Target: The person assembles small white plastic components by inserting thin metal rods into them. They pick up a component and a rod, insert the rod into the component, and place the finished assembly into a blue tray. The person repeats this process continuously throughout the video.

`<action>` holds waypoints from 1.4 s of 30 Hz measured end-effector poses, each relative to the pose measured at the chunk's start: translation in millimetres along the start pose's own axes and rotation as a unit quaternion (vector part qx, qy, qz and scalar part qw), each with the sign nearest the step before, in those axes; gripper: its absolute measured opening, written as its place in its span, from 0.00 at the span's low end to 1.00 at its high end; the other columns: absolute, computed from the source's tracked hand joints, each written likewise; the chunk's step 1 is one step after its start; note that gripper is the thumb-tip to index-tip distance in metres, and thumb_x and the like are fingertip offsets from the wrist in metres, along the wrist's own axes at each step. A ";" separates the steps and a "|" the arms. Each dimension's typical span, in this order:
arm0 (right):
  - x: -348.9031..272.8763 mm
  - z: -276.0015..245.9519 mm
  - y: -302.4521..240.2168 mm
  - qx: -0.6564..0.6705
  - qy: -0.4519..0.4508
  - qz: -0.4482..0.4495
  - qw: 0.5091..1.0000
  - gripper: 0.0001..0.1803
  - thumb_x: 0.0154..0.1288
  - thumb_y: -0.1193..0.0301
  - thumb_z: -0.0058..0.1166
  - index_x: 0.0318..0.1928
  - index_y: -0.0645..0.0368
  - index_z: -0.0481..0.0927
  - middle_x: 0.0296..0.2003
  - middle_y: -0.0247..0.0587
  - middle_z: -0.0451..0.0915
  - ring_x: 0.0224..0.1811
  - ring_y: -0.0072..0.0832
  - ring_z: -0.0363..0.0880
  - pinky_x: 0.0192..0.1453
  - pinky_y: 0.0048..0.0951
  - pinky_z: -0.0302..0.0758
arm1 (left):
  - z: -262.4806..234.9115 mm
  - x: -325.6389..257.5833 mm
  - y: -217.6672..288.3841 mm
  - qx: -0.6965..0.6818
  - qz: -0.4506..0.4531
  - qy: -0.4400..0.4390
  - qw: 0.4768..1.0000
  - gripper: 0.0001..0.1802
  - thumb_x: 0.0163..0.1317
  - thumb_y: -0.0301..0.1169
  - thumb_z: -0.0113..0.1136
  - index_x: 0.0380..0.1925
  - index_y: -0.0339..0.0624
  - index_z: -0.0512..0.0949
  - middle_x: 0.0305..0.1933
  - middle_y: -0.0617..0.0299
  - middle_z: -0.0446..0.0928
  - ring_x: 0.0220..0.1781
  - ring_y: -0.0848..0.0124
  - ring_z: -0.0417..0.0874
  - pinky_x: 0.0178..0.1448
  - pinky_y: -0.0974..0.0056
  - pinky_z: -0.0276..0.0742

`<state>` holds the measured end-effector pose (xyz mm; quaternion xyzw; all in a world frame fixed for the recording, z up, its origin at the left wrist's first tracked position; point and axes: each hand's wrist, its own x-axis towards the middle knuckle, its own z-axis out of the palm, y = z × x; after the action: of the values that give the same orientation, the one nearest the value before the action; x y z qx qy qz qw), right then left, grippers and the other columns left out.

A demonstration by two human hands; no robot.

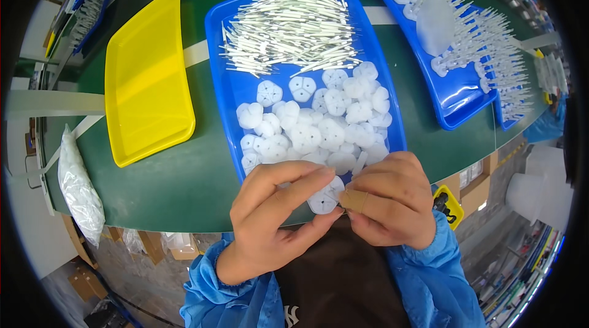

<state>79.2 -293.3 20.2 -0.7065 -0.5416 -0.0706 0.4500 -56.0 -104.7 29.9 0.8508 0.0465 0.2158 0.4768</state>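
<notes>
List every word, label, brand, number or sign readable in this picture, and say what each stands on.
Nothing is fully readable.
White mark on the dark garment: at the lower edge, too incomplete to read.
Middle blue tray, yellow tray, held white disc: no lettering visible.
Background: too small or blurred.

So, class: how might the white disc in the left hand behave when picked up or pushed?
The white disc is probably light, since it looks thin. It seems fairly stiff, showing no sag in the left hand. Its flattish form suggests sliding rather than rolling.
</notes>
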 end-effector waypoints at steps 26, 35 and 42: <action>110.7 40.7 99.9 -0.238 -0.126 -0.151 0.951 0.03 0.56 0.69 0.66 0.32 0.49 0.89 0.35 0.34 0.85 0.44 0.32 0.86 0.53 0.38 0.76 | -2.6 -16.4 3.0 -0.181 -0.146 0.031 0.972 0.21 0.65 0.15 0.70 0.59 0.31 0.88 0.53 0.52 0.83 0.51 0.65 0.87 0.53 0.66 0.83; 101.8 48.9 111.3 -0.279 -0.128 -0.148 0.940 0.04 0.60 0.70 0.64 0.37 0.49 0.88 0.32 0.28 0.81 0.41 0.31 0.84 0.54 0.36 0.75 | 1.2 -4.8 -14.7 -0.111 -0.083 -0.014 0.990 0.19 0.71 0.18 0.64 0.62 0.32 0.84 0.55 0.51 0.81 0.47 0.69 0.84 0.45 0.70 0.81; 89.2 -2.9 67.4 0.072 -0.013 0.067 0.995 0.06 0.59 0.76 0.69 0.36 0.56 0.85 0.31 0.35 0.86 0.37 0.35 0.88 0.50 0.37 0.80 | -2.7 -1.7 -11.8 -0.184 -0.151 0.078 0.968 0.20 0.67 0.11 0.66 0.59 0.30 0.87 0.57 0.51 0.81 0.54 0.66 0.87 0.55 0.66 0.89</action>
<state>172.1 -233.3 36.5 -0.7081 -0.5023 0.0079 0.4962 -57.2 -96.6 20.8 0.7123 0.1710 0.2124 0.6467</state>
